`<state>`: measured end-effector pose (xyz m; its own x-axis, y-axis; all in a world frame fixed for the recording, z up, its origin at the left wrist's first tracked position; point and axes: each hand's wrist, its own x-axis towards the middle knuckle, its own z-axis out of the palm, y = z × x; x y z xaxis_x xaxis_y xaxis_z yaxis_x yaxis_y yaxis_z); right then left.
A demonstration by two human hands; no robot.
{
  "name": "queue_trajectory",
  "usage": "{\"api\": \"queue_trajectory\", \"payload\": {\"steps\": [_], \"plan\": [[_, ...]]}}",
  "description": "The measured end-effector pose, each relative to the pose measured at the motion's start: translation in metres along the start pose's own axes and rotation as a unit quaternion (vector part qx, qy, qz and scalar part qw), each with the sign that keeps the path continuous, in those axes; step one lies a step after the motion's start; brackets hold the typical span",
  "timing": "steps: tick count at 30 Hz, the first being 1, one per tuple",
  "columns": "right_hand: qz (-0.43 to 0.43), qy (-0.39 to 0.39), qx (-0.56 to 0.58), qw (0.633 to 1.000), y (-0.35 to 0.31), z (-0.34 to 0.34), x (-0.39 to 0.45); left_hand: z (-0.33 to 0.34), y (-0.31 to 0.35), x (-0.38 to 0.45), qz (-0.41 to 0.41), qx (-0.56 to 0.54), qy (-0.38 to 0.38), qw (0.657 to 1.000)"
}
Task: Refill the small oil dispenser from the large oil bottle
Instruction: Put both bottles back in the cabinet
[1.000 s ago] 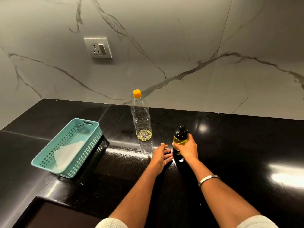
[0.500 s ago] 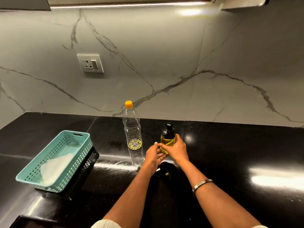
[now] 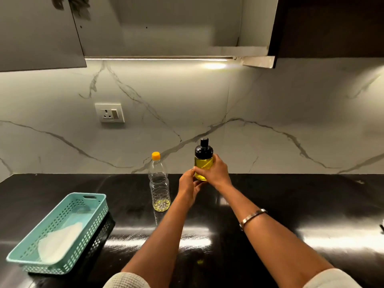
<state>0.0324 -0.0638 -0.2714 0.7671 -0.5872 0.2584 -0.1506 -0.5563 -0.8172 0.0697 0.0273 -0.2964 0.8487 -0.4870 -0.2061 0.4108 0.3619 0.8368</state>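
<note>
The small oil dispenser (image 3: 202,163) has a black cap and a yellow body. It is held up above the black counter (image 3: 291,196). My right hand (image 3: 217,172) wraps around its body from the right. My left hand (image 3: 188,185) cups its base from the left and below, fingertips touching the glass. The large oil bottle (image 3: 159,183) is clear plastic with an orange cap on. It stands upright on the counter just left of my left hand and holds a thin layer of yellow oil at the bottom.
A teal plastic basket (image 3: 87,206) with a white cloth (image 3: 60,244) in it sits on the counter at the front left. A wall socket (image 3: 109,112) is on the marble backsplash. Cabinets hang overhead.
The dispenser has risen off the counter in my right hand. My left hand came up from the counter and now touches its base. The view tilted up, showing the cabinets.
</note>
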Motion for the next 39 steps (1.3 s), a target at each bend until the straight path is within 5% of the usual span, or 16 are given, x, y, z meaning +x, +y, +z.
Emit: {"api": "queue_trajectory", "payload": {"steps": [13, 26, 33, 39], "plan": [[-0.076, 0.06, -0.037, 0.995, -0.115, -0.068, 0.012, 0.053, 0.102, -0.042, 0.121, 0.041, -0.064, 0.99], [-0.089, 0.084, -0.03, 0.992, -0.199, -0.132, 0.014, 0.102, 0.181, -0.075, 0.146, 0.041, -0.123, 0.981], [-0.107, 0.096, 0.009, 0.99, -0.237, -0.163, 0.02, 0.123, 0.219, -0.093, 0.204, 0.106, -0.167, 0.959], [-0.128, 0.095, 0.026, 0.987, -0.273, -0.186, 0.024, 0.146, 0.252, -0.095, 0.29, 0.238, -0.112, 0.92]]}}
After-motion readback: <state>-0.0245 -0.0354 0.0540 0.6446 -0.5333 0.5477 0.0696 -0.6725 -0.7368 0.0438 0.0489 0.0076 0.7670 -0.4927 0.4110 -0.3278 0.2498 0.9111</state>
